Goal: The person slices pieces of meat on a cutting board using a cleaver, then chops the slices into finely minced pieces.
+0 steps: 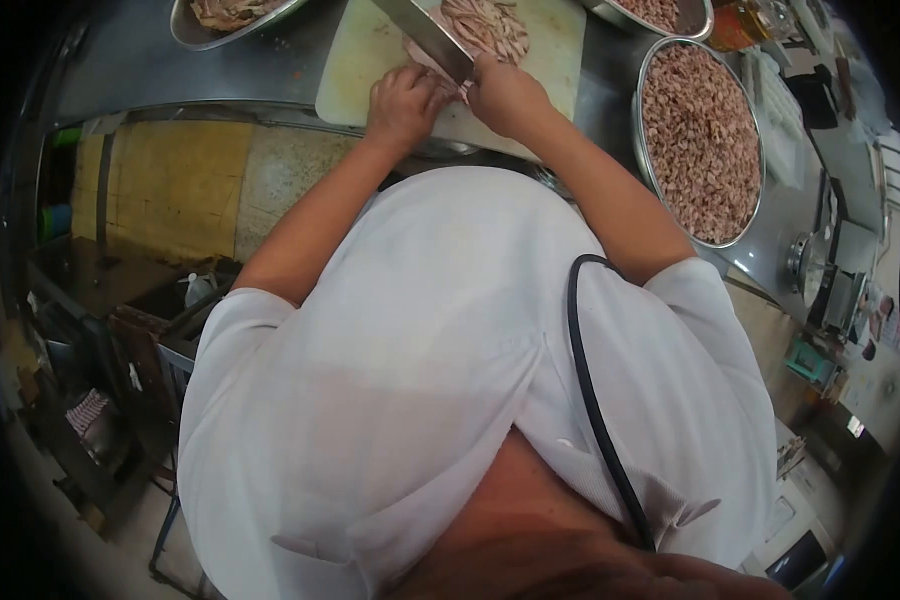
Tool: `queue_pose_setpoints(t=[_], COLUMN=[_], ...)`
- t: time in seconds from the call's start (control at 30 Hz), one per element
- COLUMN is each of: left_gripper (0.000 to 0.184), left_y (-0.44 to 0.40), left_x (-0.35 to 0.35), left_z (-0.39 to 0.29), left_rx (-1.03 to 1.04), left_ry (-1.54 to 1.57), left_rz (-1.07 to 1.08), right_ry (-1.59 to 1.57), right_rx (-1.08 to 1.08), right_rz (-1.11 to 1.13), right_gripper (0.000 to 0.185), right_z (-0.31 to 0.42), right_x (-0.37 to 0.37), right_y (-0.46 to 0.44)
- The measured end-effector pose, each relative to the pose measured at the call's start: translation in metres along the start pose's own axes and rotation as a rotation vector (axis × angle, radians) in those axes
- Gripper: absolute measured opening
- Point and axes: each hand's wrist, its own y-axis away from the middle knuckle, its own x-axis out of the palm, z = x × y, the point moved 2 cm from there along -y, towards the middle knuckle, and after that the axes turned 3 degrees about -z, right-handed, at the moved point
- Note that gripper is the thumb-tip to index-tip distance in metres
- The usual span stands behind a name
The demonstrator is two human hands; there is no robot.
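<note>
A pale cutting board (360, 60) lies on the metal counter in front of me, with sliced meat (490, 28) heaped at its far side. My right hand (505, 97) is wrapped round the handle end of a cleaver (425, 35), whose broad blade points up and to the left across the board. Beside it, my left hand (405, 105) presses curled fingers onto a piece of meat near the board's front edge. The blade and both hands partly cover that piece.
To the right stands a large metal bowl (638, 125) full of chopped meat (700, 140). Another bowl (698, 28) of chopped meat sits beyond it, near a bottle of amber liquid (735, 25). A metal tray (205, 40) holding meat pieces is at the far left of the counter (240, 75).
</note>
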Motion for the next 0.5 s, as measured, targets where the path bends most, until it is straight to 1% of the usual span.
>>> queue_pose_setpoints(t=[0.03, 0.1, 0.13, 0.17, 0.2, 0.23, 0.3, 0.33, 0.4, 0.43, 0.5], left_gripper=[0.023, 0.021, 0.021, 0.026, 0.031, 0.031, 0.029, 0.029, 0.026, 0.026, 0.023], left_y=[-0.001, -0.001, 0.003, 0.009, 0.01, 0.009, 0.004, 0.005, 0.006, 0.01, 0.005], left_x=[0.0, -0.003, -0.002, -0.001, -0.002, -0.002, 0.002, 0.004, 0.005, 0.003, 0.003], left_z=[0.001, 0.01, 0.015, 0.022, 0.023, 0.024, 0.025, 0.023, 0.016, 0.012, 0.013], left_rx=[0.003, -0.098, -0.1, -0.126, -0.154, -0.158, -0.118, -0.118, 0.041, 0.039, -0.015], left_ry=[-0.001, 0.227, 0.228, 0.211, 0.194, 0.194, 0.116, 0.117, 0.041, 0.042, 0.004], left_rz=[-0.001, -0.079, -0.079, -0.086, -0.093, -0.092, 0.106, 0.107, -0.013, -0.004, 0.028], right_ry=[-0.028, -0.038, -0.049, -0.049, -0.055, -0.061, -0.049, -0.038, 0.001, 0.035, 0.029], right_rx=[-0.004, 0.0, 0.011, 0.013, -0.009, -0.032, -0.019, -0.004, -0.012, -0.018, -0.031], right_rz=[-0.031, -0.043, -0.05, -0.046, -0.072, -0.099, -0.067, -0.037, 0.002, 0.048, 0.029], right_gripper=[0.026, 0.026, 0.027, 0.027, 0.026, 0.025, 0.024, 0.024, 0.023, 0.023, 0.024], right_z=[0.002, 0.013, 0.021, 0.027, 0.033, 0.035, 0.025, 0.018, 0.003, 0.0, 0.001], right_x=[-0.004, -0.02, -0.032, -0.042, -0.053, -0.058, -0.036, -0.023, -0.001, 0.007, 0.007], right_y=[-0.003, 0.008, 0.018, 0.025, 0.032, 0.034, 0.032, 0.03, 0.016, 0.014, 0.004])
